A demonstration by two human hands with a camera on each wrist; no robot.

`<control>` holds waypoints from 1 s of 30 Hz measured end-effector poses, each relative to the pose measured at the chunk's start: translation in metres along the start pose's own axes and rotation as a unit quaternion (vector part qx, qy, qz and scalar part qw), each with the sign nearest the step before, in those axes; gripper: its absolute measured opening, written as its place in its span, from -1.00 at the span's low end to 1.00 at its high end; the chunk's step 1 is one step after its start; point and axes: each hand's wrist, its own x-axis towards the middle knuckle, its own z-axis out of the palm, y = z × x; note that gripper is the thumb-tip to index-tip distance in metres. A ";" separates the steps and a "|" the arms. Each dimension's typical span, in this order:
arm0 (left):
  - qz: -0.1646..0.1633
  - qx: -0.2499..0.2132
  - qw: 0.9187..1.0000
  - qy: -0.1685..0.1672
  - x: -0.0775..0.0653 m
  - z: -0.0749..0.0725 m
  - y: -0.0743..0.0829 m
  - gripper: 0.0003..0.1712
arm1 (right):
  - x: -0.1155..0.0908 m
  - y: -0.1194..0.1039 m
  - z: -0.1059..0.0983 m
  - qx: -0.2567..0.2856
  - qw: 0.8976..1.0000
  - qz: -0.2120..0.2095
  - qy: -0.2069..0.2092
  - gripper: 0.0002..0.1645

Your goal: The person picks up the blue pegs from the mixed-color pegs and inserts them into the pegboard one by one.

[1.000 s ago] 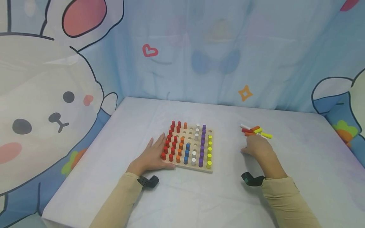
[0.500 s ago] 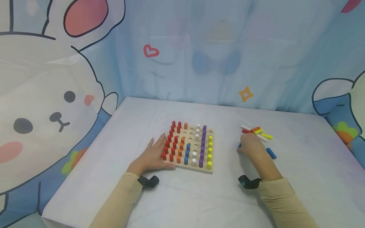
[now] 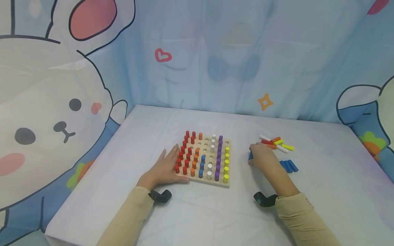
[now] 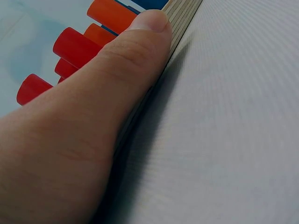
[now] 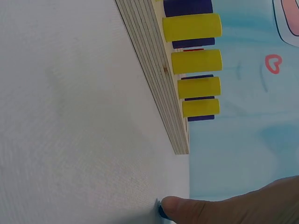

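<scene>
A wooden pegboard (image 3: 205,179) lies flat on the white-covered table (image 3: 191,218), its holes holding upright pegs sorted by column. The leftmost column carries red pegs (image 3: 181,155) along its whole length, and more red ones stand in the column beside it. Next come orange pegs (image 3: 195,158), one at the far end and four at the near end, with bare holes between. The following column has short blue pegs (image 3: 201,166) near the person and open holes beyond them. White pegs (image 3: 212,148) stand at both ends of their column, purple pegs (image 3: 218,161) fill the next, and yellow pegs (image 3: 226,162) line the right side behind one uncovered far corner hole. The left hand (image 3: 164,167) rests against the board's left side with fingers spread wide, its thumb laid along the near edge. Right of the board, the right hand (image 3: 263,155) pinches a blue peg (image 3: 250,155) between thumb and fingers, just above or on the cloth; which, I cannot tell. Beyond that hand is a loose heap (image 3: 267,141) of white, red, orange and yellow pegs. Three loose blue pegs (image 3: 288,166) lie side by side on the cloth, to the right of the hand.
</scene>
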 end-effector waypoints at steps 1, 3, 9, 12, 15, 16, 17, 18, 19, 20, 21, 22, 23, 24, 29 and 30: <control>0.000 0.000 1.000 0.000 0.000 0.000 0.000 0.48 | -0.002 -0.003 -0.001 0.005 1.000 -0.002 0.001 -0.32; -0.001 -0.002 1.000 0.000 0.000 0.000 0.000 0.48 | -0.007 -0.008 -0.003 0.015 1.000 -0.003 0.007 -0.30; -0.001 -0.002 1.000 0.002 0.000 0.000 0.000 0.47 | -0.017 -0.018 -0.008 0.020 0.999 -0.020 0.029 -0.33; -0.004 0.001 1.000 -0.002 0.000 0.000 0.001 0.47 | -0.018 -0.021 -0.007 0.015 0.999 -0.033 0.036 -0.36; -0.005 -0.002 1.000 -0.004 -0.001 -0.002 0.002 0.47 | -0.019 -0.024 -0.007 0.021 0.998 -0.048 0.035 -0.35; -0.005 -0.003 1.000 -0.005 -0.001 -0.002 0.002 0.47 | -0.019 -0.025 -0.007 0.024 0.998 -0.056 0.033 -0.34; -0.005 -0.004 1.000 -0.006 -0.001 -0.003 0.002 0.47 | -0.019 -0.025 -0.007 0.029 0.997 -0.062 0.031 -0.34; -0.004 -0.005 1.000 -0.006 -0.002 -0.003 0.002 0.47 | -0.019 -0.025 -0.007 0.031 0.997 -0.066 0.032 -0.34; -0.004 -0.007 1.000 -0.007 -0.002 -0.004 0.003 0.47 | -0.019 -0.025 -0.007 0.034 0.997 -0.068 0.032 -0.34; -0.004 -0.006 1.000 -0.008 -0.002 -0.004 0.003 0.47 | -0.018 -0.025 -0.006 0.036 0.996 -0.071 0.034 -0.35; -0.005 -0.006 1.000 -0.009 -0.002 -0.004 0.003 0.47 | -0.018 -0.025 -0.006 0.037 0.996 -0.074 0.034 -0.35; -0.005 -0.005 1.000 -0.010 -0.002 -0.004 0.003 0.47 | -0.018 -0.026 -0.005 0.036 0.996 -0.075 0.034 -0.35; -0.006 -0.004 1.000 -0.011 -0.003 -0.005 0.003 0.47 | -0.019 -0.026 -0.005 0.038 0.996 -0.074 0.035 -0.35; -0.006 -0.005 1.000 -0.011 -0.003 -0.005 0.003 0.47 | -0.019 -0.027 -0.005 0.039 0.996 -0.073 0.036 -0.35; -0.004 -0.008 1.000 -0.009 -0.004 -0.006 0.004 0.47 | -0.017 -0.028 -0.001 0.042 0.996 -0.068 0.041 -0.34; -0.003 -0.008 1.000 -0.008 -0.004 -0.006 0.004 0.48 | -0.015 -0.027 0.002 0.039 0.996 -0.068 0.043 -0.34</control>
